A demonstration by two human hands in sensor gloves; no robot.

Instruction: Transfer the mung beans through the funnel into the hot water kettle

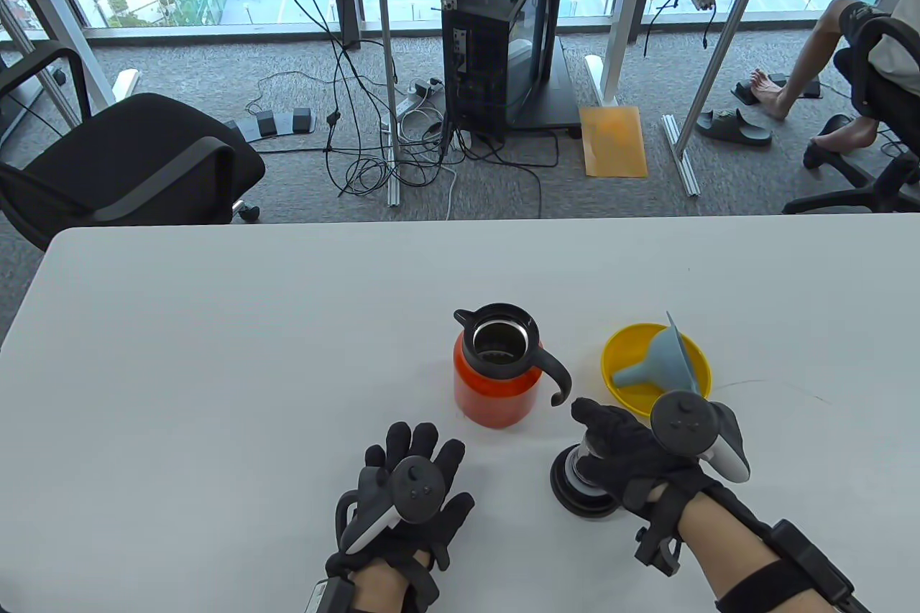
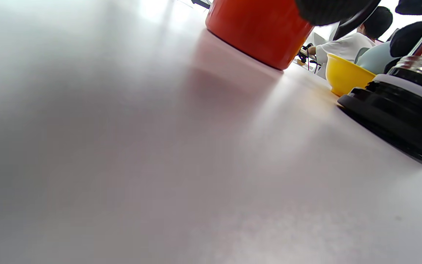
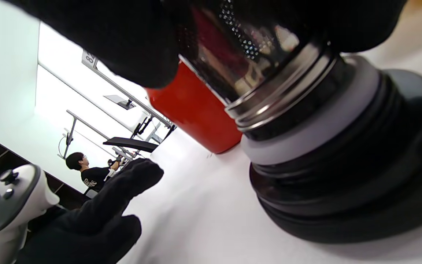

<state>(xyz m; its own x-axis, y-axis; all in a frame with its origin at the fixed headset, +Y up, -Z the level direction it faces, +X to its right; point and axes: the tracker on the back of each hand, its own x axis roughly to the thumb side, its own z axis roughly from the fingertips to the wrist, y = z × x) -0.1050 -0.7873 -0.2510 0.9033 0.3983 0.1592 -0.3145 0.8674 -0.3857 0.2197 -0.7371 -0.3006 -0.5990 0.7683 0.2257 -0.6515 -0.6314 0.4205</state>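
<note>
A: In the table view, how far can the task be judged to have come?

B: Not far. The orange kettle is seen uncapped, just beyond the gap between the two hands. Its lid is stood on the white table and is gripped from above by the right hand. The left hand is laid flat, fingers spread, holding nothing. The blue funnel is left lying in the yellow bowl, just past the right hand, so it is not yet seated in the kettle mouth. Opening seems done; placing the funnel and pouring seem left.

A: And the mung beans?

B: None can be made out. The bowl's inside is partly covered by the funnel and the tracker, and something dark in the kettle mouth cannot be identified.

A: What is added by the left wrist view?

B: Little. The kettle is cut off at the top edge, ahead of the hand; the bowl and the lid are shown to its right. The left hand's fingers are barely shown.

A: And the right wrist view?

B: The lid is shown close, its steel stopper clasped by the gloved fingers, its black base on the table. The kettle is stood just behind. The left hand is glimpsed at the lower corner. Funnel and bowl are not shown.
</note>
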